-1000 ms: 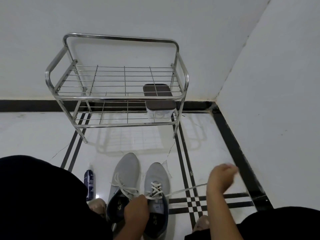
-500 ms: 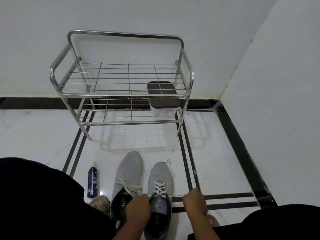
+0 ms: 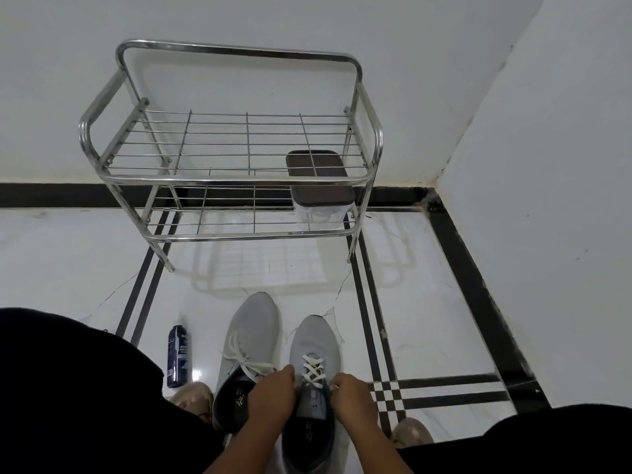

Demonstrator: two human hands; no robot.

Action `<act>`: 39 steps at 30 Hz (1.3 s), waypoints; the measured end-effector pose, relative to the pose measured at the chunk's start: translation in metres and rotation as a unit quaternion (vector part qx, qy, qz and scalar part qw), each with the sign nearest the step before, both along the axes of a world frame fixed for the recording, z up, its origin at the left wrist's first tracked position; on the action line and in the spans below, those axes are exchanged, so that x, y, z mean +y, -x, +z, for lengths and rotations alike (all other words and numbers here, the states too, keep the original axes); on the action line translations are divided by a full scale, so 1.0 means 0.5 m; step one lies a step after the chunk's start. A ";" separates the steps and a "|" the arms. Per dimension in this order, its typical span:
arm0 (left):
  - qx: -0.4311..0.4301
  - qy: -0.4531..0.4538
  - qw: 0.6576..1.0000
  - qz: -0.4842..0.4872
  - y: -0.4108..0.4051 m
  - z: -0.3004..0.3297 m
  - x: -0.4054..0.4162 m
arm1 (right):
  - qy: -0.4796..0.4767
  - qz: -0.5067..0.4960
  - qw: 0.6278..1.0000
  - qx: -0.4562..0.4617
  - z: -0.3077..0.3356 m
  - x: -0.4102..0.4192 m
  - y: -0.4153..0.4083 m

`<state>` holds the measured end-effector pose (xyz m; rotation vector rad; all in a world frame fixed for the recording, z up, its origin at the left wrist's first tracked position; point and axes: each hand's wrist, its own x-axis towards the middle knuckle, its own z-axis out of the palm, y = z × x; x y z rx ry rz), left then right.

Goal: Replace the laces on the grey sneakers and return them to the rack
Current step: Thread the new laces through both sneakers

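Two grey sneakers stand side by side on the white floor, toes toward the rack. The left sneaker (image 3: 251,331) has a loose white lace lying across its tongue. The right sneaker (image 3: 313,340) shows a white lace (image 3: 313,369) crossed through its eyelets. My left hand (image 3: 272,398) grips the lace at the left side of the right sneaker's collar. My right hand (image 3: 354,400) pinches the lace at the collar's right side. The steel two-tier rack (image 3: 239,181) stands against the wall beyond the shoes.
A dark-lidded clear box (image 3: 319,186) sits on the rack's lower shelf at the right. A dark blue spray can (image 3: 178,355) lies on the floor left of the shoes. My black-clad knees (image 3: 75,388) frame both sides. A wall corner closes the right.
My right hand, which was stretched out to the right pulling the lace taut, has come back in to the right sneaker's collar. My left hand stayed at the collar.
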<state>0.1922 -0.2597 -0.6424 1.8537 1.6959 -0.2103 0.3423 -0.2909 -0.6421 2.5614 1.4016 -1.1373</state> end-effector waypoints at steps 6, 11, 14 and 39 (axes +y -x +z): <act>-0.008 -0.014 1.000 0.023 0.003 -0.012 0.001 | 0.010 -0.047 0.999 0.007 -0.007 0.001 -0.014; -0.001 -0.023 1.000 -0.010 0.001 -0.018 -0.003 | -0.035 -0.035 0.998 0.046 -0.003 -0.005 -0.009; 0.010 -0.030 0.999 0.004 0.003 -0.019 -0.005 | -0.036 -0.003 0.999 -0.004 0.002 -0.006 -0.003; -0.082 -0.024 0.989 0.124 0.003 0.015 -0.074 | -0.092 -0.025 0.995 0.042 0.079 0.003 0.073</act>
